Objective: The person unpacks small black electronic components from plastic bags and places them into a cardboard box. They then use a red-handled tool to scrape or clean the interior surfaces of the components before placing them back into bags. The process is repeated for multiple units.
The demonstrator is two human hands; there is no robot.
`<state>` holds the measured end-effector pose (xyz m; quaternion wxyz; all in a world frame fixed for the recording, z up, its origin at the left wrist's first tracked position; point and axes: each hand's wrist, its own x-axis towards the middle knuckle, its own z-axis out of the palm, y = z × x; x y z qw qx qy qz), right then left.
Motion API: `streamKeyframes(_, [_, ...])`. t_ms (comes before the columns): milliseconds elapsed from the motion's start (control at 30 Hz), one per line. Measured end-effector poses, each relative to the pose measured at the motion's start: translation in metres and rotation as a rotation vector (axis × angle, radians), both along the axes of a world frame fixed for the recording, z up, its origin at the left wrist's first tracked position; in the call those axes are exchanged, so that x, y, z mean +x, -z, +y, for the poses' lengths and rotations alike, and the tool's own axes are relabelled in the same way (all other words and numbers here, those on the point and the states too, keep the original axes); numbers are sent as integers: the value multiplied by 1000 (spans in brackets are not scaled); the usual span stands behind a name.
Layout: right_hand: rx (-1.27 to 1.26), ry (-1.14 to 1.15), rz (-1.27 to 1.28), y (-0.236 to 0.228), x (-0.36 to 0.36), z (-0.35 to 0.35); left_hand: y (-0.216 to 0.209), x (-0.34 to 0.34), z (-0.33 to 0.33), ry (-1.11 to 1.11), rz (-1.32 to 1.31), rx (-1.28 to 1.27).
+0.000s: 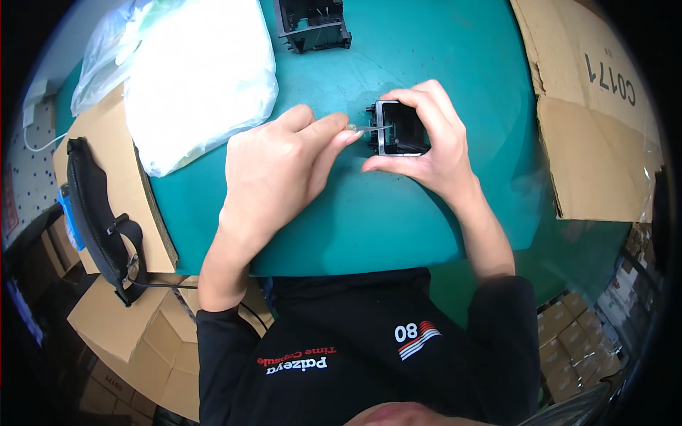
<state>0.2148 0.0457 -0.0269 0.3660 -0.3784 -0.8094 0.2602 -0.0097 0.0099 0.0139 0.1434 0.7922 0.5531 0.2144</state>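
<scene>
My right hand (442,135) grips a small black plastic housing (408,133) above the green table, thumb on the near side and fingers on the far side. The housing lies on its side with its open, pale-rimmed end facing left. My left hand (280,156) is closed, pinching a thin pointed metal tool (369,128) between thumb and forefinger. The tool's tip reaches in through the housing's opening. Whether it touches anything inside is too small to tell. A second black plastic housing (312,27) stands at the far edge of view, apart from both hands.
A white plastic bag (206,78) lies on the green table (341,227) at the far left. Cardboard boxes flank it, with a flap (593,142) at right and an open carton (160,348) at lower left. A black strap (99,213) hangs over the left cardboard.
</scene>
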Motion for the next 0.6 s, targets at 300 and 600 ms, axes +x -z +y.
streamKeyframes(300, [-16, 17, -2, 3, 2, -1, -3, -2, 13, 13, -15, -18])
streamKeyframes(600, [20, 12, 11, 3, 2, 0, 2, -1, 17, 1, -49, -6])
